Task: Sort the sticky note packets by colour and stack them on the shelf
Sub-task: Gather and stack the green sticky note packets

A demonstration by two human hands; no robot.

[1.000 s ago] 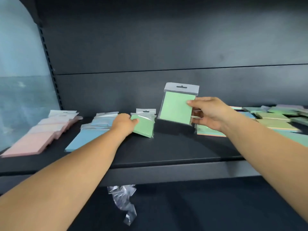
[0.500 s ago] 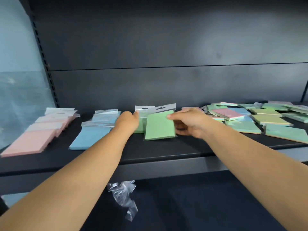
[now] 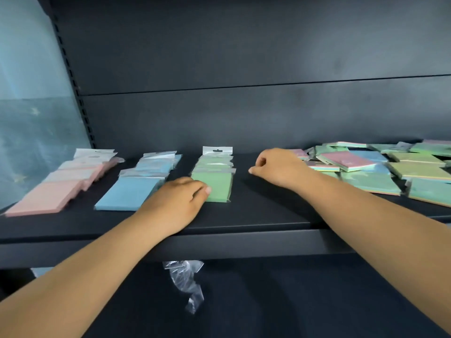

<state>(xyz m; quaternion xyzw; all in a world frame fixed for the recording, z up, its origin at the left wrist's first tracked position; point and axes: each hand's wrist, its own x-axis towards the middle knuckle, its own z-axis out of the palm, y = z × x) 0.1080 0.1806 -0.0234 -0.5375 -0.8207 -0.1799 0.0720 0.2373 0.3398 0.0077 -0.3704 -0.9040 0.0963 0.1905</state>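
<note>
Sorting is being judged as partly done: three colour rows are being kept on the shelf [image 3: 244, 215], each laid overlapping front to back rather than squarely piled. The pink row [image 3: 61, 184] is lying at far left, the blue row [image 3: 141, 184] just beside it, the green row [image 3: 216, 176] near centre. The left hand [image 3: 180, 203] is being rested on the shelf with fingers loosely curled, thumb touching the front green packet [image 3: 218, 187], nothing being gripped. The right hand [image 3: 275, 167] is being held over bare shelf between the green row and the unsorted pile [image 3: 380, 167], fingers curled, nothing being held. That pile, at right, is being left mixed: pink, blue and green packets are lying overlapped and tilted, running out of frame, so the count cannot be told. Most of the work is being judged as still outstanding. A clear plastic wrapper [image 3: 188, 284] is hanging below the shelf edge.
</note>
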